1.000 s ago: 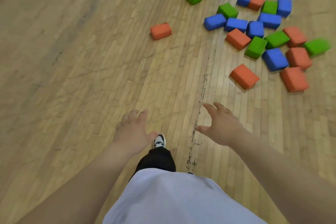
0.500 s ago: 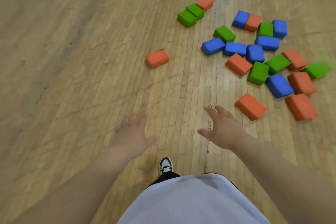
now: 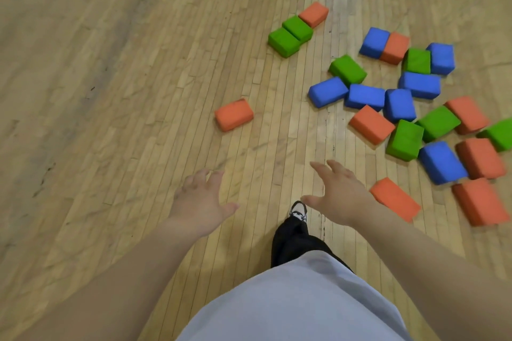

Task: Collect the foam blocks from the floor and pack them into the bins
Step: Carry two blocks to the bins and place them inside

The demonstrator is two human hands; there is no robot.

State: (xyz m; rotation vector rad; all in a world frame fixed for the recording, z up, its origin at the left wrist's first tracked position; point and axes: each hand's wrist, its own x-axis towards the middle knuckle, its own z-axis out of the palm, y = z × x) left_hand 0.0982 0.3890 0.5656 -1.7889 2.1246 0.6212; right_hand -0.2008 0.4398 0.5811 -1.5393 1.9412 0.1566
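Wooden floor [image 3: 97, 91] strips are seen under everything. Over them the left hand [image 3: 201, 202] is held out, its fingers [image 3: 214, 180] loosely spread and nothing gripped. Ahead of it a lone orange block [image 3: 234, 114] is laid flat, well apart from the rest. Further off, two green blocks [image 3: 291, 34] are set touching. A shoe [image 3: 298, 210] is planted between the hands. The right hand [image 3: 342, 196] is stretched forward, fingers straight and empty, just beside another orange block [image 3: 394, 199]. To the right, blue, green and orange foam blocks [image 3: 401, 102] are scattered close together on the floor.
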